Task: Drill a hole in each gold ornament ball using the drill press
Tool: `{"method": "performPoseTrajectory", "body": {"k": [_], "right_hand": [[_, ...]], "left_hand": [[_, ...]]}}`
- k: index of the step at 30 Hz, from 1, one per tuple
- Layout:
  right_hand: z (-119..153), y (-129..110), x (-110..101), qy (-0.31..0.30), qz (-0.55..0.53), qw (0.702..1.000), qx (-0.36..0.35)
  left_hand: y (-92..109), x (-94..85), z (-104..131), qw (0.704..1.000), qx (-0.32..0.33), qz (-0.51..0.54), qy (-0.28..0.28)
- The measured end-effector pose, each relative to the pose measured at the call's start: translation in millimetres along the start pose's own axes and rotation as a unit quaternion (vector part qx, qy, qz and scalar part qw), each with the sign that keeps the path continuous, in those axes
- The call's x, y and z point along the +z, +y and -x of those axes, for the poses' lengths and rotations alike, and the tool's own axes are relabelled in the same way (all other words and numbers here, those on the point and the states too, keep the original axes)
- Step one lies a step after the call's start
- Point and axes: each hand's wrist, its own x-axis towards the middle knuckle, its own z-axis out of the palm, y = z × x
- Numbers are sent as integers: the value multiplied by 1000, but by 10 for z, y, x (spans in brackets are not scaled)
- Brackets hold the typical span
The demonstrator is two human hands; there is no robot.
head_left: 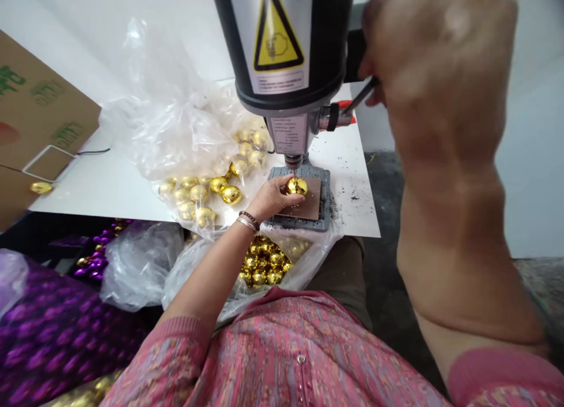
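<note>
On the brown board [312,206] over the grey base of a drill press [288,49], my left hand [277,197] grips a shiny gold ball [296,187] between thumb and fingers. The drill bit [295,173] comes down onto the ball's top, or just above it; I cannot tell which. High on the right, my right hand [440,49] is closed around the feed lever [362,94] of the press, partly blurred.
Gold balls [231,195] lie in and beside a clear plastic bag [163,131] left of the press. Another bag of gold balls [264,266] sits at my lap. A cardboard box [39,113] and purple balls [53,330] are at left. Dark shavings [352,192] dot the white table [363,219].
</note>
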Motion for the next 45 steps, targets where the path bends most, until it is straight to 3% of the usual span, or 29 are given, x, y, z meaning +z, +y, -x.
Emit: {"method": "performPoseTrajectory", "body": {"k": [2,5,9,13,18,30,35,41,45], "right_hand": [[280,-36,32,45,3,999,-25],[661,52,84,44,36,996,-70],[943,288,170,80,104,978,-161],[1025,469,281,127,133,962,-202],[1048,615,414,162,81,956,-230],[1118,925,597,164,17,948,-271],[1017,691,469,172,25,960,-221],[605,233,285,178,-21,982,-52],[531,118,281,177,-36,984,1]], "left_hand": [[-22,12,-2,1000,5,3,14],[-39,17,-3,1000,23,-4,18],[-39,11,5,999,40,-23,8],[-60,22,6,998,46,-37,20],[-106,36,-4,996,74,-52,14],[-117,82,-3,995,81,-56,20],[-61,102,18,998,46,-41,17],[-29,-5,226,999,20,-27,38],[-143,-281,599,993,37,-74,-80]]}}
